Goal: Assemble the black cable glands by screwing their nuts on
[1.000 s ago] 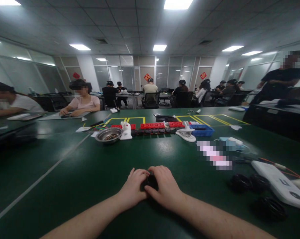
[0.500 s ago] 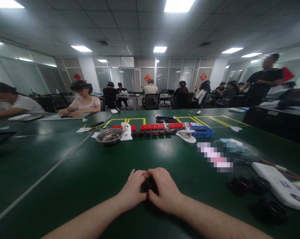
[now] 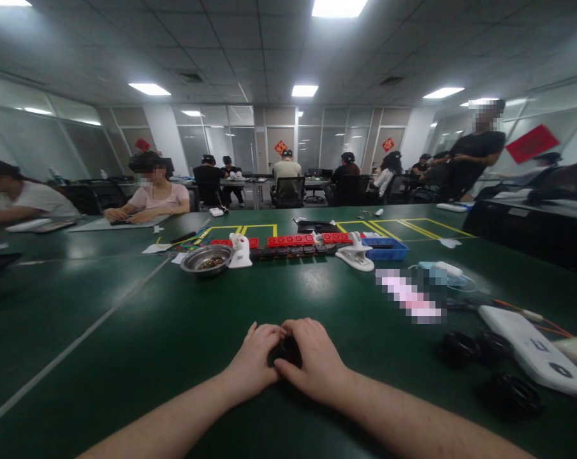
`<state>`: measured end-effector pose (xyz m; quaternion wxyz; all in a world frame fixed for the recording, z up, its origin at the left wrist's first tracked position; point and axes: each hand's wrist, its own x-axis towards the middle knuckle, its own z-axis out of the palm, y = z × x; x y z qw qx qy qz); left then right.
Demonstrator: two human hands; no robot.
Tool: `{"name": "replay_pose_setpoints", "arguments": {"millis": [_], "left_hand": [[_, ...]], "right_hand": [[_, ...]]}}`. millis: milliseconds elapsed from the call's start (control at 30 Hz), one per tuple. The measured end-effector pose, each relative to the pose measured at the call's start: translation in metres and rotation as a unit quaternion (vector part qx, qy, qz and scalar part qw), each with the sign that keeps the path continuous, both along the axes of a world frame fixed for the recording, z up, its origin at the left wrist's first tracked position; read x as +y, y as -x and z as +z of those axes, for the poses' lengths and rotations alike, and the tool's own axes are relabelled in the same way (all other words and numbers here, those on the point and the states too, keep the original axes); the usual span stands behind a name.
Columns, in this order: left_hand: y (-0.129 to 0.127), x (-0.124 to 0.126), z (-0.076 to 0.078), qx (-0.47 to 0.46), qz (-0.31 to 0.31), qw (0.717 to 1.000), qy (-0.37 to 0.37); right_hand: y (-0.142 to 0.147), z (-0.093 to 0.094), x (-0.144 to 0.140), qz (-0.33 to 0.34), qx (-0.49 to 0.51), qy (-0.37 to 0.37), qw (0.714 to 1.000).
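My left hand (image 3: 252, 358) and my right hand (image 3: 317, 362) meet over the green tabletop in front of me. Between them they grip a small black round part (image 3: 288, 350), mostly covered by my fingers. My left fingers curl round its left side, while my right thumb and fingers close on it from the right. What exactly the part is, I cannot make out. On the right of the table lie similar-looking black ringed parts, among them one (image 3: 512, 395) nearest to me and another (image 3: 458, 348) farther back.
Ahead stand a metal bowl (image 3: 206, 261) of small pieces, a white clamp stand (image 3: 240, 251), a row of red trays (image 3: 291, 240), another white clamp (image 3: 356, 255) and a blue bin (image 3: 388, 249). A white power bank-like device (image 3: 532, 350) lies right. Other people sit around.
My right thumb has shifted slightly left across the black part, and a little more of the part shows. The standing person at the right has moved left. My view has shifted slightly.
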<state>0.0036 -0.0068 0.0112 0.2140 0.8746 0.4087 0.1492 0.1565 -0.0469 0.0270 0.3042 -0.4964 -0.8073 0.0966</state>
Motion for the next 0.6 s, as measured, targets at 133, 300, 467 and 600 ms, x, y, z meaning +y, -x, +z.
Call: {"name": "replay_pose_setpoints", "arguments": {"millis": [133,300,467,600], "left_hand": [[0.0007,0.0005,-0.0005,0.001,0.000,1.000,-0.003],[0.0011,0.0010,-0.0017,0.007,0.000,1.000,-0.003],[0.0010,-0.0001,0.0003,0.001,-0.002,1.000,0.004],[0.0000,-0.0019,0.0027,0.001,0.001,1.000,-0.005]], "right_hand": [[0.0001,0.0002,0.0000,0.015,-0.006,0.002,1.000],[-0.0005,0.0025,-0.0018,0.020,0.010,-0.013,1.000],[-0.0011,0.0006,0.0005,-0.012,-0.014,0.006,1.000],[-0.0010,-0.0020,0.0022,0.008,-0.019,0.020,1.000]]}}
